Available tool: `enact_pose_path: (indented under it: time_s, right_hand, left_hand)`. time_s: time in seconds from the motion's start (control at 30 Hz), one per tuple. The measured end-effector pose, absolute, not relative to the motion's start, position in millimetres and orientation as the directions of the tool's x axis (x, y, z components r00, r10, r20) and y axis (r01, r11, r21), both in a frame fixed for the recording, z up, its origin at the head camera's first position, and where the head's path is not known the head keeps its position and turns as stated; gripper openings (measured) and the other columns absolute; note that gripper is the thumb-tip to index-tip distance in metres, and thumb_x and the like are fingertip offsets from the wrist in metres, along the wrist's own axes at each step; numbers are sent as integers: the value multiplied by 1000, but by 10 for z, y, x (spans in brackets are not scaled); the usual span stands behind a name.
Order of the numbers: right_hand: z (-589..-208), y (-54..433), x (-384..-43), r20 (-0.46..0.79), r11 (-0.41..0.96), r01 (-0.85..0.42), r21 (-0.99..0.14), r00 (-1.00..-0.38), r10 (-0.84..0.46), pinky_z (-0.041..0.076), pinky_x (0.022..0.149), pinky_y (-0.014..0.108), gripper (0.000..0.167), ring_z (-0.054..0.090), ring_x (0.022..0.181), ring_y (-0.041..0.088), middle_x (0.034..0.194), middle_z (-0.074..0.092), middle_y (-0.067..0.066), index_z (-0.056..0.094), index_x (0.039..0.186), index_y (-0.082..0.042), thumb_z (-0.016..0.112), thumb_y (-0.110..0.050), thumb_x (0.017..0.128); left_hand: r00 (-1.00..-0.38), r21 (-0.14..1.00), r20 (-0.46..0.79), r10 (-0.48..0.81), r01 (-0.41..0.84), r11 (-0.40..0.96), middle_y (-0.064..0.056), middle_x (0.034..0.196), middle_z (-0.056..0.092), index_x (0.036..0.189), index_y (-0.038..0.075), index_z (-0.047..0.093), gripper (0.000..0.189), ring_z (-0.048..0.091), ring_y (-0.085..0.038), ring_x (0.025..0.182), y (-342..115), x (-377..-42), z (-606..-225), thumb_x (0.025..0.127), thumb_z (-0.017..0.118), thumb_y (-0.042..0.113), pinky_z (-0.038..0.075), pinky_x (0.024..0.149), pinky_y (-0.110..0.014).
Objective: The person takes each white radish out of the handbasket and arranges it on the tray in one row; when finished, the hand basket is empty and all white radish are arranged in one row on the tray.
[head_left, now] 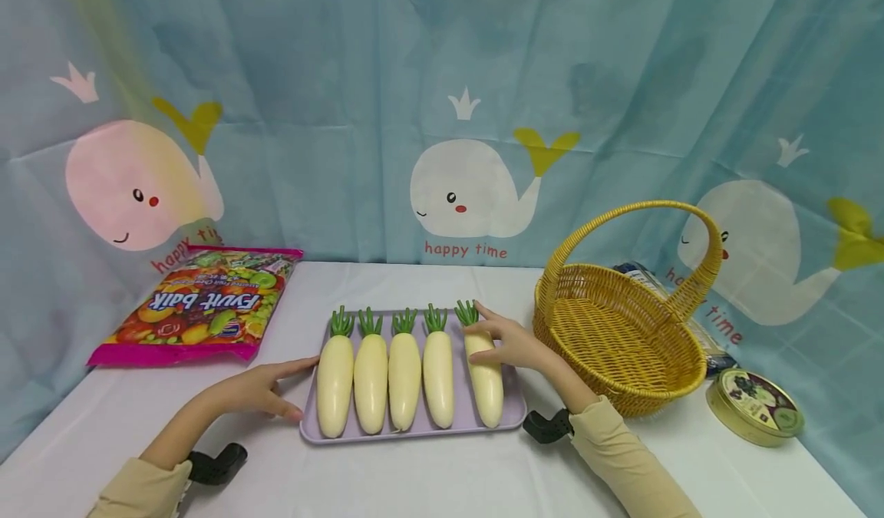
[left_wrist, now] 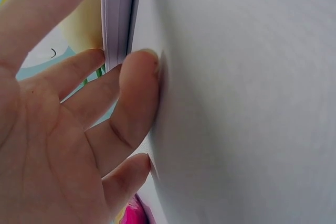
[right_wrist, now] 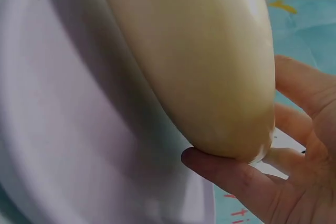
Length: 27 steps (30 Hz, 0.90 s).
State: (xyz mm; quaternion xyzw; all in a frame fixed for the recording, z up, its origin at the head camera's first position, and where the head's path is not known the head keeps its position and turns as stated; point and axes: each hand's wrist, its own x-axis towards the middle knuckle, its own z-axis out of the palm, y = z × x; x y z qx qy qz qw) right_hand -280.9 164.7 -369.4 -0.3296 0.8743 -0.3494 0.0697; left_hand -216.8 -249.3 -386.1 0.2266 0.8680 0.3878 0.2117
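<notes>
Several white radishes (head_left: 370,384) with green tops lie side by side on a pale purple tray (head_left: 456,427). My right hand (head_left: 511,341) grips the rightmost radish (head_left: 489,391) near its leafy end, thumb on one side and fingers across the top. In the right wrist view, that radish (right_wrist: 205,61) fills the middle, with thumb and fingers around its end. At the tray's left edge is my left hand (head_left: 252,390), fingers spread and holding nothing. The left wrist view shows its fingertips close to the tray rim (left_wrist: 116,19) and the white tabletop.
A yellow wicker basket (head_left: 621,334) with a tall handle stands right of the tray. Beside it are a round gold tin (head_left: 756,407) and a partly hidden dark packet (head_left: 714,353). A pink-edged candy bag (head_left: 200,303) lies at the left. A whale-print curtain (head_left: 331,157) hangs behind.
</notes>
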Motion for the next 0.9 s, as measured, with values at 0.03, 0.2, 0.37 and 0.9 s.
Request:
enact_pose_path:
  time_s: [0.03, 0.2, 0.37, 0.9]
  right_hand:
    - [-3707, 1642, -2808, 110, 543, -529, -652, -775, -622, 35, 89, 43, 52, 35, 119, 37, 145, 12, 19, 56, 121, -3, 71, -26, 77]
    - [-3751, 1621, -2809, 125, 545, -531, -649, -780, -613, 35, 89, 43, 50, 23, 126, 36, 143, 16, 22, 56, 120, -1, 70, -24, 78]
    - [-3787, 1597, -2792, 127, 555, -538, -635, -781, -612, 35, 89, 43, 50, 21, 127, 36, 143, 17, 22, 56, 120, -1, 70, -25, 78]
    - [-3817, 1552, -2808, 174, 566, -598, -567, -759, -628, 35, 88, 46, 45, 26, 123, 40, 142, 20, 22, 58, 117, -2, 67, -27, 81]
  left_hand:
    - [-809, 768, -192, 556, 229, 599, -36, 133, 24, 138, -4, 26, 84, 47, -18, 57, -2491, -2166, -3859, 73, 74, 23, 40, 55, -31]
    - [-810, 759, -182, 557, 245, 604, -36, 132, 25, 137, -4, 27, 84, 47, -18, 57, -2487, -2163, -3845, 73, 74, 23, 40, 56, -32]
    - [-813, 756, -191, 549, 235, 611, -36, 131, 28, 137, -4, 27, 84, 47, -18, 56, -2488, -2136, -3846, 73, 74, 23, 39, 55, -32]
    - [-809, 754, -186, 558, 246, 609, -36, 133, 23, 137, -5, 27, 85, 46, -19, 60, -2468, -2182, -3841, 72, 74, 24, 38, 59, -36]
